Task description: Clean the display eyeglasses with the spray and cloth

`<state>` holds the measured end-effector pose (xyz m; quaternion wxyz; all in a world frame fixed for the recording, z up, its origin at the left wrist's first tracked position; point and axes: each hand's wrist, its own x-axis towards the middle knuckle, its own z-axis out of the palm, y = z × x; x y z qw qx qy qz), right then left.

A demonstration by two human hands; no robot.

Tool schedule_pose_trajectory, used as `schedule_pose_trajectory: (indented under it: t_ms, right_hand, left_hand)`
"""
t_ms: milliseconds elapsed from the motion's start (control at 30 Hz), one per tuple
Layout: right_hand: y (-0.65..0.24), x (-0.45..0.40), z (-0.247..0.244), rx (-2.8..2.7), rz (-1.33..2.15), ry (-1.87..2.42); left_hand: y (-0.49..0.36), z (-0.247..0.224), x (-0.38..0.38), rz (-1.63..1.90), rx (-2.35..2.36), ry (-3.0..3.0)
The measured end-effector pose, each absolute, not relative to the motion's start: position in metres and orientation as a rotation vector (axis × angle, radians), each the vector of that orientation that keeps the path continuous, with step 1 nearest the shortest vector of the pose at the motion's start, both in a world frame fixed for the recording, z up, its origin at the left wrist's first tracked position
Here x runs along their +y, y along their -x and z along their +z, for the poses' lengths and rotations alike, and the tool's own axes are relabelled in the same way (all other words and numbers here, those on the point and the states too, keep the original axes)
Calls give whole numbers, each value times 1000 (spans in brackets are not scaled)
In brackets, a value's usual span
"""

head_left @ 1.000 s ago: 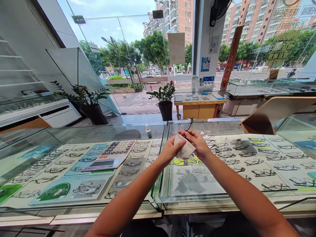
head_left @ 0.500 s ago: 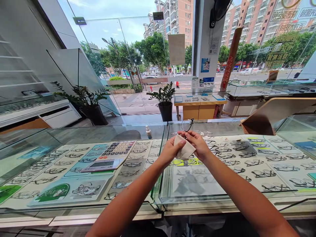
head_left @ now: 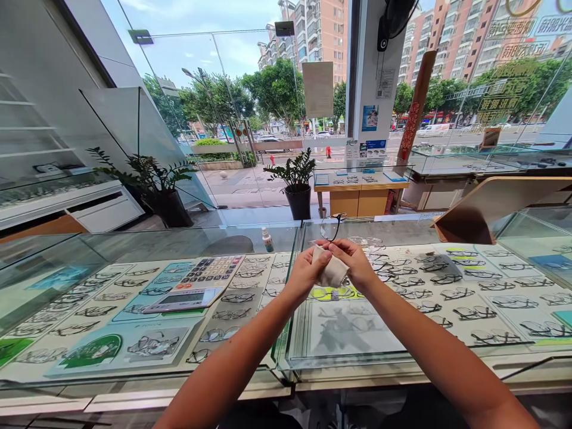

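Close together over the glass counter, my two hands work on one pair of eyeglasses [head_left: 338, 225]. Its dark rim and a clear lens stick up above my fingers, while its lower part is hidden by them. My left hand [head_left: 305, 273] is closed on a cream cleaning cloth [head_left: 330, 274] with a zigzag edge, thumb pressed on top. The cloth hangs down between the hands. My right hand [head_left: 358, 263] is closed round the eyeglasses, its fingertips touching the cloth's upper edge.
Inside the glass display case [head_left: 290, 357] lie rows of eyeglass frames. A calculator [head_left: 196, 286] rests on the left counter, and a small white bottle [head_left: 267, 240] stands near its back edge. A brown-backed tilted board [head_left: 469, 220] is at the right. Potted plants [head_left: 298, 199] stand beyond.
The eyeglasses have tilted and shifted slightly left between my fingers. The cloth has bunched up, its lower corner folding inward. Both hands keep their hold.
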<state>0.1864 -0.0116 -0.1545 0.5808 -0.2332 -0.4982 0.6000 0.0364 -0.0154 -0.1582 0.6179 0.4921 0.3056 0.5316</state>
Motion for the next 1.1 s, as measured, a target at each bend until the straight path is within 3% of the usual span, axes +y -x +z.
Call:
schedule_pose_trajectory:
  t_ms: [367,733,933,1100]
  right_hand:
    - [-186,-14,-152,-1186,1395,507]
    - [-191,-6,-151,-1005,1509,553]
    - [-183,-14,-155,-1120,1457,489]
    - [-184,-15,-151,-1118,1458,501]
  left_hand:
    - [-37,-164,-10,1311,680,-1188]
    - [-27,-162,-7,1098,653,-1352]
    - [-33,-164,-12,1341,770,-1410]
    - [-31,-168,-7,1331,774,-1413]
